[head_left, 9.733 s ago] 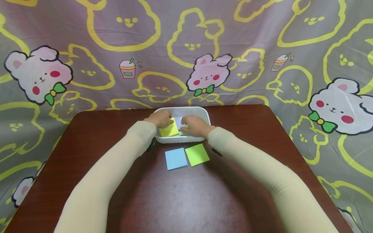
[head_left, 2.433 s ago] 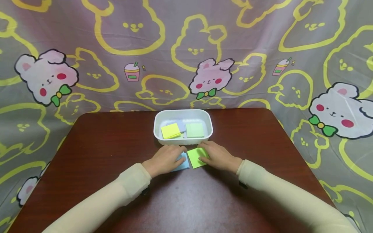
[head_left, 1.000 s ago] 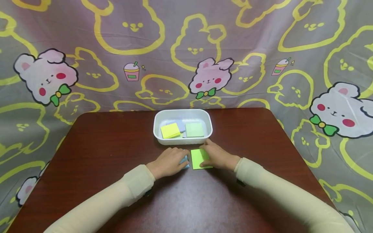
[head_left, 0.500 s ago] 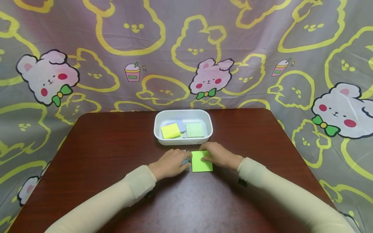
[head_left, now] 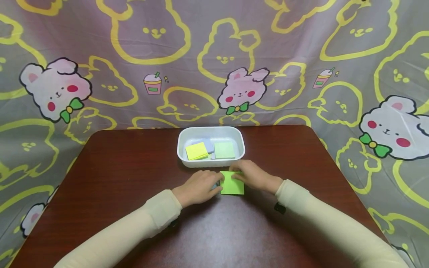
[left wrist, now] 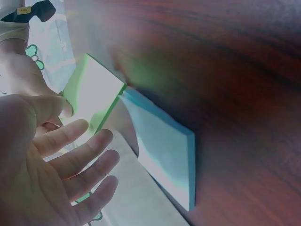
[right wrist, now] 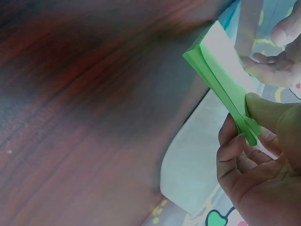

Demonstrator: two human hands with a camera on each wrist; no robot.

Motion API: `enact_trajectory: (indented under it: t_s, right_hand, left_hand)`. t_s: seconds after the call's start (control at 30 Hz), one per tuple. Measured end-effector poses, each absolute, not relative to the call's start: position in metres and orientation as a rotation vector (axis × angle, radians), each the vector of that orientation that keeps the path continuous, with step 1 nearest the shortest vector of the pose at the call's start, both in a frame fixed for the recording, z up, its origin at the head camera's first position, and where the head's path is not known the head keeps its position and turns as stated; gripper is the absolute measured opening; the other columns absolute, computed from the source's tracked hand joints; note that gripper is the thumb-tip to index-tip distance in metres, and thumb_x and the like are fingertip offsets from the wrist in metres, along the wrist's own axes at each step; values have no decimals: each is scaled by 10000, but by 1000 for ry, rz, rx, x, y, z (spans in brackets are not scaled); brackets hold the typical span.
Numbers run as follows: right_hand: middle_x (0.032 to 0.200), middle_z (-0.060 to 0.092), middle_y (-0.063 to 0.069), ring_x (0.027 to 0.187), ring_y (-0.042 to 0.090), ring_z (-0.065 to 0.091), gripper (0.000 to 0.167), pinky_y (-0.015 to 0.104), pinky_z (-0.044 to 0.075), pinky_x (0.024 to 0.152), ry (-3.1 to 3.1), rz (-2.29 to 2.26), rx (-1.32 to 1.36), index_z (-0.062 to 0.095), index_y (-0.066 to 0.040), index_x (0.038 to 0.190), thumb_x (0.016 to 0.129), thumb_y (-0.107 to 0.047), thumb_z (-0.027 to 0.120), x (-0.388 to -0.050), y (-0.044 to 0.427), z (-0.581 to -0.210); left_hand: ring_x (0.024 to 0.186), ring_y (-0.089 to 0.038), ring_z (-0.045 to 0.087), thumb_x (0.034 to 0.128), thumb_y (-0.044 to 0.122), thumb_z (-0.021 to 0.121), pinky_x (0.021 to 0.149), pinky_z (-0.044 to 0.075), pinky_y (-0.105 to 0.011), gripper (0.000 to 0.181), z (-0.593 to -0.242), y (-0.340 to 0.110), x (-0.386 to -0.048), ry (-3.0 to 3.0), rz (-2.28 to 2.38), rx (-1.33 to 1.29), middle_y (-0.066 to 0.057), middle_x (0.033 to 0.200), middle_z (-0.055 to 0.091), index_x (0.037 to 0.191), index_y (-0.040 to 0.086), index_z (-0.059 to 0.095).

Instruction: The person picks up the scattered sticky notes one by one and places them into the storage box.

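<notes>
My right hand [head_left: 252,175] pinches a bright green sticky note pad [head_left: 231,185] at its right side, thumb on top and fingers beneath. In the right wrist view the pad [right wrist: 225,61] is tilted off the table and its layers part slightly along the edge. My left hand [head_left: 198,187] is at the pad's left edge, fingers spread and slightly bent; I cannot tell whether they touch it. Below that hand a blue sticky note pad [left wrist: 164,146] lies on the table, mostly hidden in the head view.
Behind both hands stands a white plastic tray [head_left: 182,160]. It holds a yellow pad [head_left: 196,151], a pale green pad [head_left: 224,150] and a bluish-purple pad [head_left: 208,144]. The brown table [head_left: 134,160] meets a patterned cloth [head_left: 187,67] at the back and sides.
Some seconds ago both hands were in the tray; then they moved to the two pads in front. Over the last second the left hand shifted right, and the green pad was raised.
</notes>
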State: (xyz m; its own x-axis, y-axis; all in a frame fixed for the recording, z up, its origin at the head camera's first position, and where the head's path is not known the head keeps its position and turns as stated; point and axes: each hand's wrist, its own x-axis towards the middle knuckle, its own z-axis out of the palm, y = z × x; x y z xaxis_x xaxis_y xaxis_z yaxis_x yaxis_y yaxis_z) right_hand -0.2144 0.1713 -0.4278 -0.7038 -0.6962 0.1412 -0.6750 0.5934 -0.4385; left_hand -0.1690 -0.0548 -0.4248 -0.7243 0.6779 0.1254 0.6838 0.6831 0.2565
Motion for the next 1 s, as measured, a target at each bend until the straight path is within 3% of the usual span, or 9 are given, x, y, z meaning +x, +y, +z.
enact_trajectory:
  t_s: [0.57, 0.8, 1.0]
  right_hand:
    - [983, 759, 66, 908, 186, 710, 152, 353, 586, 823, 2787, -792, -1116, 729, -37, 1055, 910, -79, 738, -211, 176, -405]
    - [946, 758, 45, 878, 162, 701, 125, 340, 582, 795, 2805, -797, -1152, 742, -48, 1020, 897, -68, 750, -212, 179, -400]
    - [918, 757, 43, 851, 151, 691, 115, 343, 580, 775, 2821, -792, -1185, 742, -43, 998, 885, -62, 760, -212, 182, -396]
  left_hand:
    - [697, -109, 549, 950, 214, 684, 624, 468, -293, 118, -409, -54, -174, -2814, -488, -1144, 17, 822, 668, 999, 108, 669]
    - [791, -136, 635, 953, 212, 686, 721, 526, -332, 159, -403, -54, -174, -2798, -531, -1163, -20, 902, 716, 1057, 93, 671]
    - [811, -142, 626, 960, 218, 678, 755, 534, -346, 165, -399, -53, -174, -2792, -525, -1161, -22, 942, 719, 1063, 90, 680]
